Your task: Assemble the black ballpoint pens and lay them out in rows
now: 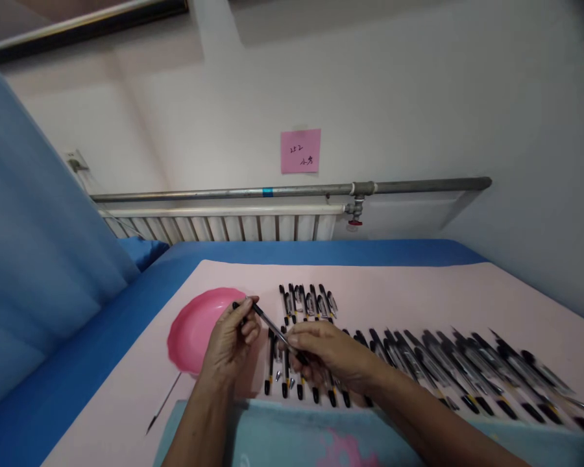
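Note:
A slim pen (pixel 271 322) with a clear barrel and black ends slants between my two hands. My left hand (pixel 232 332) pinches its upper end, and a small black piece, perhaps a cap, shows by the fingers. Wrapped round the lower end is my right hand (pixel 318 350), which hides part of it. Beneath and beside the hands lie rows of pen parts: black-ended barrels (pixel 285 373) and small metal tips (pixel 278 375). Just left of my left hand sits a pink scalloped bowl (pixel 187 324).
Many pens and caps (pixel 448 363) spread in a row at the right. A thin refill (pixel 163 403) lies left of the bowl. A light blue towel (pixel 277 431) covers the near edge. Behind stand a radiator (pixel 214 227) and a pipe (pixel 189 195); a blue curtain (pixel 39 246) hangs left.

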`<state>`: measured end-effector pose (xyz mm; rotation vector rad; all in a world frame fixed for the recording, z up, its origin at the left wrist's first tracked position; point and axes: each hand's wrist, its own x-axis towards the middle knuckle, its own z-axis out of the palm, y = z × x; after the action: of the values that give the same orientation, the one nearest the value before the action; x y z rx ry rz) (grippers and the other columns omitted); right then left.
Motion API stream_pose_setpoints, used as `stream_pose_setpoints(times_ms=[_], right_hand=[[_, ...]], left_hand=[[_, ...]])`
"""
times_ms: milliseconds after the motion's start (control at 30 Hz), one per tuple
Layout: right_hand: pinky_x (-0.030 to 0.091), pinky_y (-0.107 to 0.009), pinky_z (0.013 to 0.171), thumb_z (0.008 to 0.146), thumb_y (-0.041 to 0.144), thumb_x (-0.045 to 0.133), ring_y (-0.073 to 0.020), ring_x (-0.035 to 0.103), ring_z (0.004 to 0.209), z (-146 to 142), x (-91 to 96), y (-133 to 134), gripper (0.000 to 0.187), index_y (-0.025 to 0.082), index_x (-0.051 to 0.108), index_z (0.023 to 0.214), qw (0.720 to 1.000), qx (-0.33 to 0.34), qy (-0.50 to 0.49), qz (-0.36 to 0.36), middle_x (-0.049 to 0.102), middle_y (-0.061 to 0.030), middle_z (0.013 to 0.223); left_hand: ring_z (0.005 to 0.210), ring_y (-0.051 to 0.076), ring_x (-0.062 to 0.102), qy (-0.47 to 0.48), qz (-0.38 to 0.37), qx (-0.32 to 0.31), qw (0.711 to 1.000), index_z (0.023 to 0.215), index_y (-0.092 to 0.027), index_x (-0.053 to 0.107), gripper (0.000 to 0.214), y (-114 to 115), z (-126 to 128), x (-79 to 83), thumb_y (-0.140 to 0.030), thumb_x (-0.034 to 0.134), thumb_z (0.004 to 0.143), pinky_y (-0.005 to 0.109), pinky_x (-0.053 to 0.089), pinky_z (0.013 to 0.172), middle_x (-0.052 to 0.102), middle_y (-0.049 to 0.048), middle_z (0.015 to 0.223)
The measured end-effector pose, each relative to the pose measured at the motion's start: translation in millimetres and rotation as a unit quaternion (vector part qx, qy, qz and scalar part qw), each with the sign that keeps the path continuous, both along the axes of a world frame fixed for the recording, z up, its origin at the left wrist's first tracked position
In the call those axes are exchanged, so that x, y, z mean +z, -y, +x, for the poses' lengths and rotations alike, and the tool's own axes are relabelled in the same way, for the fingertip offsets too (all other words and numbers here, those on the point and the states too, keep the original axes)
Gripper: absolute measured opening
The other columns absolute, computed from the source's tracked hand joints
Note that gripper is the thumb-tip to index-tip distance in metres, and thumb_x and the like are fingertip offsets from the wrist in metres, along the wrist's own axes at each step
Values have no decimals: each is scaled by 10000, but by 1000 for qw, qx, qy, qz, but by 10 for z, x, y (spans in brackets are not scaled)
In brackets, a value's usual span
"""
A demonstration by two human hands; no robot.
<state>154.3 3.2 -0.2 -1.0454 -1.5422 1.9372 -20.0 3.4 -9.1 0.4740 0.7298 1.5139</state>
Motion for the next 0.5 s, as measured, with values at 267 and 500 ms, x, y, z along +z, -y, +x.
stream_pose_setpoints(times_ms=[267, 500], right_hand=[[341, -186, 388, 771, 385, 483, -99, 540, 516, -34, 11, -2, 253, 179, 523, 914, 994, -32, -56, -90, 581, -13, 698], [308, -142, 383, 661, 248, 629, -31, 442, 453, -49, 3, 6, 150, 163, 523, 722, 987, -137, 0, 80, 517, 45, 610]], left_hand=[[409, 2, 289, 19, -7, -3, 1000, 820, -52, 634, 171, 5, 24, -5, -141, 668, 678, 128, 217, 346, 406, -38, 545], [415, 5, 290, 22, 2, -3, 1000, 824, -63, 636, 176, 11, 37, 9, -147, 670, 673, 129, 232, 348, 423, -31, 564]])
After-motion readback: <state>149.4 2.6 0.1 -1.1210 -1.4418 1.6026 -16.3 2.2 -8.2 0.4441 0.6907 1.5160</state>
